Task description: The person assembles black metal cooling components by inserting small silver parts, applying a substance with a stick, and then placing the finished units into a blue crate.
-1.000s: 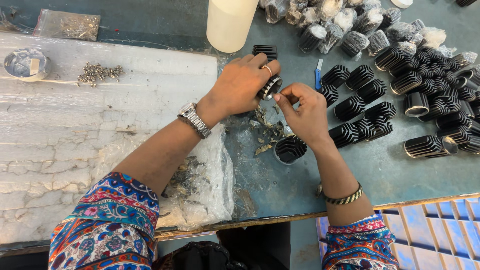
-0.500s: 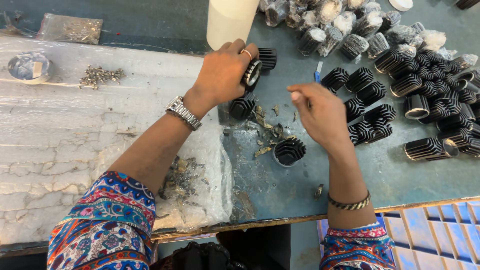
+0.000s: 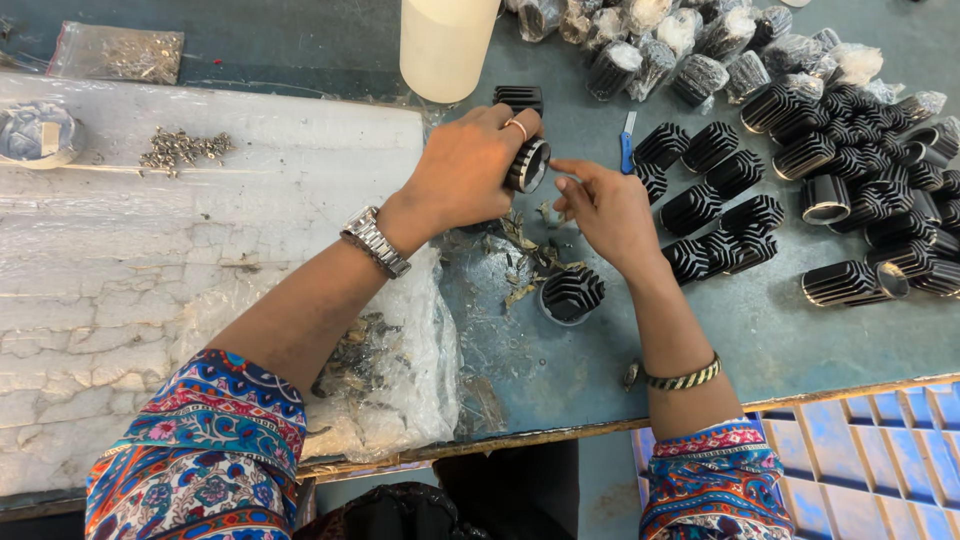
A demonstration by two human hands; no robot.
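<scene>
My left hand (image 3: 468, 170) grips a black finned cylinder (image 3: 527, 165), a ribbed metal part with a shiny round end turned to the right. My right hand (image 3: 605, 210) is just beside that end, with thumb and forefinger pinched near it; whether they hold something small I cannot tell. Another black finned part (image 3: 571, 295) stands upright on the blue-grey table (image 3: 800, 340) below my right hand. Scraps of peeled film (image 3: 525, 260) lie between my hands.
Several black finned parts (image 3: 720, 215) lie in rows right of my hands, and more in plastic wrap (image 3: 680, 40) at the back. A cream bottle (image 3: 445, 45) stands behind. A blue-handled blade (image 3: 626, 140), loose screws (image 3: 180, 148), a crumpled plastic sheet (image 3: 400, 370) and a blue crate (image 3: 860, 460) are around.
My left hand lifted the finned part away and brought it back toward the middle. My right hand moved up to its shiny end.
</scene>
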